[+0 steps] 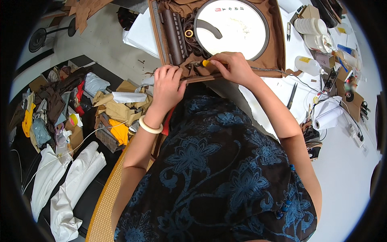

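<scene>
Brown-lined open box [277,36] close before us

At its near edge we pinch a slim yellow-and-metal tool [206,63] in our right hand [234,66], tip pointing left. Our left hand [168,86] bends its fingers over the near left corner; we cannot tell whether it grips anything. Inside lie a dark cylinder [171,34], along the left edge, and a dark-rimmed white disc [231,30].

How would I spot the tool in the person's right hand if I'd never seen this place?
Find the brown box at the top of the view, with a large white disc inside. At its near edge, the right hand grips the tool. Its bright yellow part stands out against the browns around it.
</scene>
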Demonstrator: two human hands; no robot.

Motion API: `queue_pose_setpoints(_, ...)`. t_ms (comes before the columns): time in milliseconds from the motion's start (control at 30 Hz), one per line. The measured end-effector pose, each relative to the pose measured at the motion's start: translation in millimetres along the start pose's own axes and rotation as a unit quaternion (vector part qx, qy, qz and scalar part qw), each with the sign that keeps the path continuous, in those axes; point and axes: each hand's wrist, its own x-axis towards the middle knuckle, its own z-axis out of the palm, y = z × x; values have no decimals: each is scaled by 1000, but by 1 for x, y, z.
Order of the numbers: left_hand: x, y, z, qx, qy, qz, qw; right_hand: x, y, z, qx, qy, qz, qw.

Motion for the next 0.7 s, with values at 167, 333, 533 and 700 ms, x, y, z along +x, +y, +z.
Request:
queue_pose_setpoints(167,-11,-34,11,-24,-23,23,999,-1,1,7,15,9,-2,1000)
queue_pose_setpoints(333,-12,-41,-2,-131,-36,59,989,-5,3,9,15,19,11,1000)
queue_pose_setpoints(533,-7,-57,-2,-171,-81,37,981,-7,5,15,41,43,11,998)
queue_pose_setpoints(700,2,-43,-3,-77,-108,45,990,-9,6,17,46,44,28,998)
